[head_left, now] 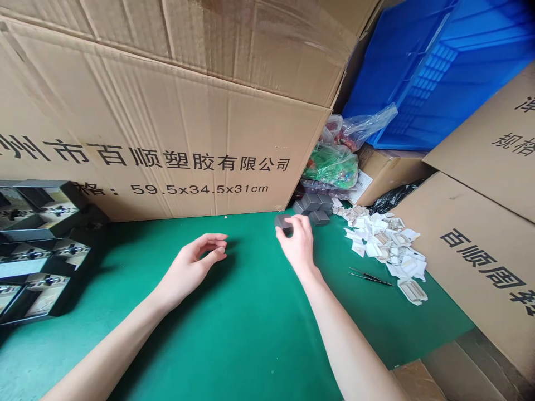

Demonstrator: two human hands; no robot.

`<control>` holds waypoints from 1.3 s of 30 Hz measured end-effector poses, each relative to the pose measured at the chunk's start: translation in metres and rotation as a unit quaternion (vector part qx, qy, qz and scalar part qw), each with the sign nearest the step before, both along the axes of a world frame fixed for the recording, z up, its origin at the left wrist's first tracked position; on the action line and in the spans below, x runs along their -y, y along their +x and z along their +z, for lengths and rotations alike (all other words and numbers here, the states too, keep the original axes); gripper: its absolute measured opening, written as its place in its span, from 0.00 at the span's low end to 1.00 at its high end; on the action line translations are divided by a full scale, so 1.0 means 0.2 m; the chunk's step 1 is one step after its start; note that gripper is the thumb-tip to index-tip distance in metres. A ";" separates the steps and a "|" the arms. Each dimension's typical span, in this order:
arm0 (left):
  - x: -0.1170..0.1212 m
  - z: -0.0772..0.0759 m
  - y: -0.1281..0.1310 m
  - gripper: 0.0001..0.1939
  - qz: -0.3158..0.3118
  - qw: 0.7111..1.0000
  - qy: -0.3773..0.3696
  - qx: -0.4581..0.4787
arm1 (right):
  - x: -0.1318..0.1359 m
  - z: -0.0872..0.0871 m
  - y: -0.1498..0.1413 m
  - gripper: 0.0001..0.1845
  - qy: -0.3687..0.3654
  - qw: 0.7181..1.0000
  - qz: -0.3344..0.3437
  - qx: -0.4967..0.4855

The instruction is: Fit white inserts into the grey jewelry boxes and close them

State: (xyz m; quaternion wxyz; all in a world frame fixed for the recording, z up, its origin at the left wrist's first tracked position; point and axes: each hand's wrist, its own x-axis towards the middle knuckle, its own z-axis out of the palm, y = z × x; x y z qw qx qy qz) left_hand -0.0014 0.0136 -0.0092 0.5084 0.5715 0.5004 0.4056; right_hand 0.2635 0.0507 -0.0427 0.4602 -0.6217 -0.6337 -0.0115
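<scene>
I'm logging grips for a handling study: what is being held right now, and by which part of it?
The right hand holds a dark grey block by its right end, in the fingers. The left hand holds nothing.

dark grey block [283, 223]: matte, squarish, pinched at my right hand's [297, 244] fingertips just off the counter's [251, 312] back edge | matching blocks [312, 209]: clustered close beside it, piled against that back edge
</scene>
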 end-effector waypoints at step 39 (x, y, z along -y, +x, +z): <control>0.01 -0.01 0.00 0.18 -0.052 0.998 -0.010 -0.027 | -0.05 -0.02 0.18 0.21 0.022 0.986 -0.154 -0.065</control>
